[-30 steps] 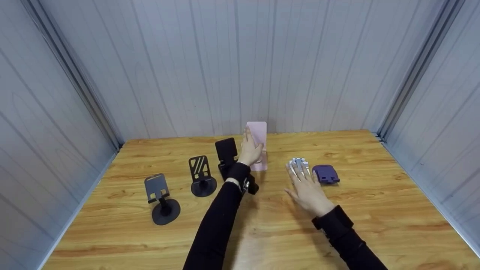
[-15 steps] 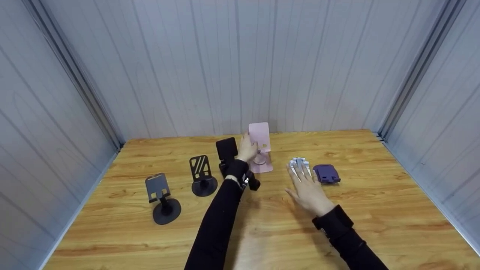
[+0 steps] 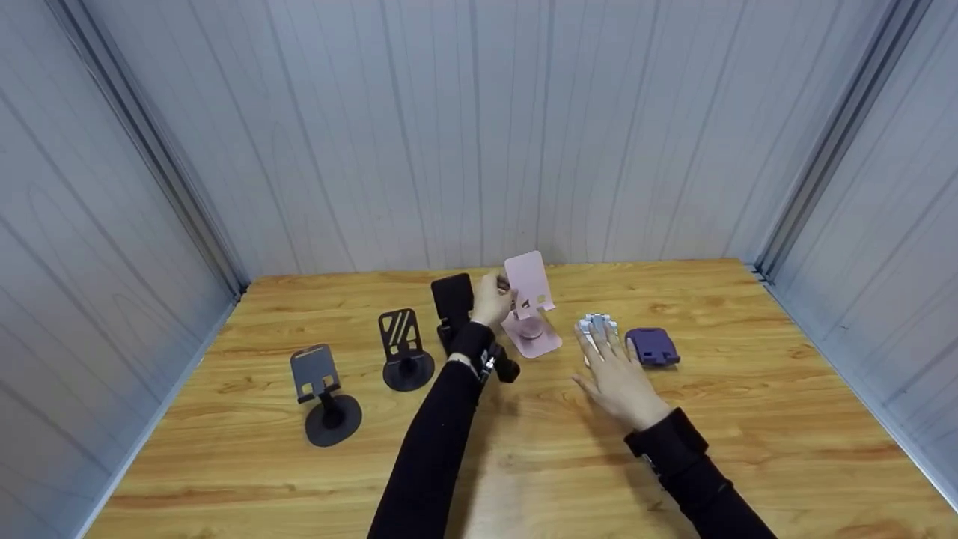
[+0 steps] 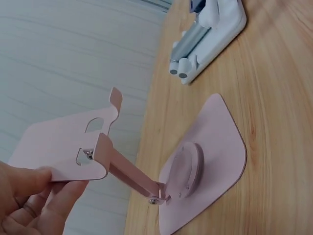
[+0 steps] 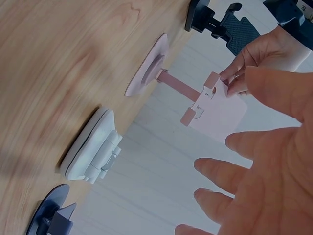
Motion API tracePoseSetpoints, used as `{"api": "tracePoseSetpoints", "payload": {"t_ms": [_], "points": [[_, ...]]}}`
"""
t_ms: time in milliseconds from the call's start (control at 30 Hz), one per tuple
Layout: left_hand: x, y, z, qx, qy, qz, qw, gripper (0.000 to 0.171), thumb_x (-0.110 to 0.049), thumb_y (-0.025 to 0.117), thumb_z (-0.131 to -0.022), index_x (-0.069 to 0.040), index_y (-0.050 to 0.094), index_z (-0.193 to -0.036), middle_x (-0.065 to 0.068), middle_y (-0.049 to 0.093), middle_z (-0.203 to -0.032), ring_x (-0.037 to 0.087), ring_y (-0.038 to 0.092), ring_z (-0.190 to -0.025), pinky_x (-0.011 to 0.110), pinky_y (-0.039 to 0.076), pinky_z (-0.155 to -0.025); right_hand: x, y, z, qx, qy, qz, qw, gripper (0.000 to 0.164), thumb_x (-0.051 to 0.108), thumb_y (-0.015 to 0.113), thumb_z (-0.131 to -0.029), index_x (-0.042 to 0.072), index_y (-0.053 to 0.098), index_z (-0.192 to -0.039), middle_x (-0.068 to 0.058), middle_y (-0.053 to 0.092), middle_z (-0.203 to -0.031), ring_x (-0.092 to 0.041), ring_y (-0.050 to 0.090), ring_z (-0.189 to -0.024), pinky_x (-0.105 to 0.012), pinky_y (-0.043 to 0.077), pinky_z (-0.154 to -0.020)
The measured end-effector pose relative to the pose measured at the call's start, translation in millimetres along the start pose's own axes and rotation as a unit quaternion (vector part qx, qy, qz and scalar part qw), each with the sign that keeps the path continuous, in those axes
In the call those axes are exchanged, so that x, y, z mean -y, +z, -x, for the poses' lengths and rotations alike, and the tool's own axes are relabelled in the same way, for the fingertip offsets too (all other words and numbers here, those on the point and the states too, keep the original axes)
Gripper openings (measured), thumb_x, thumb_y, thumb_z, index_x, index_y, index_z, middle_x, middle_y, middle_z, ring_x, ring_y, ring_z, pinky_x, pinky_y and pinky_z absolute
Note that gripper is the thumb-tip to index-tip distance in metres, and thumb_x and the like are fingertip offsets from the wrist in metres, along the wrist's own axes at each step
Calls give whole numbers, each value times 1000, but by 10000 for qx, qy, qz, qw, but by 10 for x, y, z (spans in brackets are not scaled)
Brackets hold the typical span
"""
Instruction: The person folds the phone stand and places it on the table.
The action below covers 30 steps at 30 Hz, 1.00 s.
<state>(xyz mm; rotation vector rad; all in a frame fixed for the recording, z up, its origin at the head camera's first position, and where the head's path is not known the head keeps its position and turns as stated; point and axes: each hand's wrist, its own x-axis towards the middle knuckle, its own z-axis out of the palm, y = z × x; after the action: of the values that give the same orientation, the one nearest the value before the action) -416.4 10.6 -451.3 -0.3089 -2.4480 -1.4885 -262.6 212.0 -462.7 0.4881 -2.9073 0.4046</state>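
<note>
A pink phone stand (image 3: 528, 283) stands unfolded at the back middle, its square base (image 4: 222, 142) on the table and its plate (image 4: 54, 142) raised on a slim arm. My left hand (image 3: 493, 301) pinches the plate's left edge between thumb and fingers, as the left wrist view shows up close. My right hand (image 3: 618, 383) is spread with straight fingers, its fingertips overlapping a folded white phone stand (image 3: 596, 324) in the head view. In the right wrist view the white stand (image 5: 93, 147) lies beyond those fingers.
To the left stand a black phone stand (image 3: 452, 298) partly behind my left wrist, a slotted black one (image 3: 400, 337) and a dark grey one (image 3: 314, 370). A folded purple stand (image 3: 651, 347) lies right of the white one. Panel walls (image 3: 509, 135) enclose the wooden table (image 3: 554, 464).
The pink stand has turned and shifted slightly right and nearer, its base now set at an angle. My left hand has moved from over its plate to the plate's edge. The right hand barely moves.
</note>
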Motion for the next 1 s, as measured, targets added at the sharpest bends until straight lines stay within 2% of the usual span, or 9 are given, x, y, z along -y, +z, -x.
{"api": "tracePoseSetpoints", "payload": {"t_ms": [167, 267, 400, 633, 733, 867, 933, 1000], "points": [[-59, -29, 25, 39, 23, 216, 9998, 7, 7, 63, -87, 8, 61, -93, 19, 67, -91, 25, 67, -80, 23, 57, -68, -15, -9, -33, 61, 53, -13, 10000, 69, 28, 56, -100, 0, 24, -155, -26, 17, -161, -47, 14, -149, -69, 12, -118], [-106, -75, 43, 67, 37, 497, 9987, 8, 7, 63, -88, 8, 62, -95, 20, 67, -92, 19, 63, -75, 21, 56, -65, -22, -8, -45, 144, 82, -48, 9999, 70, 29, 55, -100, 0, 22, -155, -26, 15, -161, -47, 14, -149, -69, 12, -118], [-191, -158, 69, 128, 103, 1084, 9940, 7, 7, 62, -90, 8, 62, -97, 16, 64, -91, 11, 56, -70, 22, 58, -64, -37, 2, -59, 215, 120, -40, 9997, 71, 30, 53, -101, 0, 19, -156, -26, 15, -161, -46, 13, -149, -69, 11, -118], [-387, -303, 172, 494, 276, 1651, 9846, 10, 5, 62, -93, 8, 63, -102, 8, 60, -89, 10, 60, -72, 26, 62, -69, -47, 21, -77, -24, 121, -73, 9999, 71, 30, 54, -101, -2, 21, -155, -26, 18, -160, -46, 15, -149, -67, 13, -119], [-483, -343, 248, 636, 410, 1809, 9806, 11, 3, 63, -93, 8, 63, -103, 8, 61, -90, 11, 62, -73, 27, 62, -71, -55, 35, -97, -252, 27, -428, 9988, 69, 27, 54, -101, -9, 24, -152, -31, 22, -157, -49, 19, -147, -66, 16, -119], [-621, -372, 364, 759, 683, 1926, 9759, 12, 2, 63, -93, 7, 64, -103, 13, 63, -91, 11, 62, -73, 28, 62, -71, -74, 38, -132, -363, 58, -1270, 9912, 65, 24, 50, -103, -13, 23, -150, -36, 27, -153, -52, 31, -140, -62, 24, -118], [-690, -382, 420, 795, 853, 1951, 9738, 12, 2, 64, -93, 7, 64, -103, 16, 65, -92, 11, 62, -72, 27, 62, -70, -88, 26, -149, -296, 199, -1709, 9846, 63, 23, 47, -104, -13, 22, -150, -35, 33, -151, -51, 38, -136, -60, 31, -115], [-756, -390, 472, 829, 1042, 1963, 9715, 12, 1, 65, -92, 8, 65, -103, 19, 66, -92, 12, 63, -72, 27, 62, -69, -109, 9, -163, -161, 429, -2367, 9705, 62, 22, 46, -104, -12, 22, -150, -34, 38, -148, -49, 45, -133, -56, 37, -113]]}}
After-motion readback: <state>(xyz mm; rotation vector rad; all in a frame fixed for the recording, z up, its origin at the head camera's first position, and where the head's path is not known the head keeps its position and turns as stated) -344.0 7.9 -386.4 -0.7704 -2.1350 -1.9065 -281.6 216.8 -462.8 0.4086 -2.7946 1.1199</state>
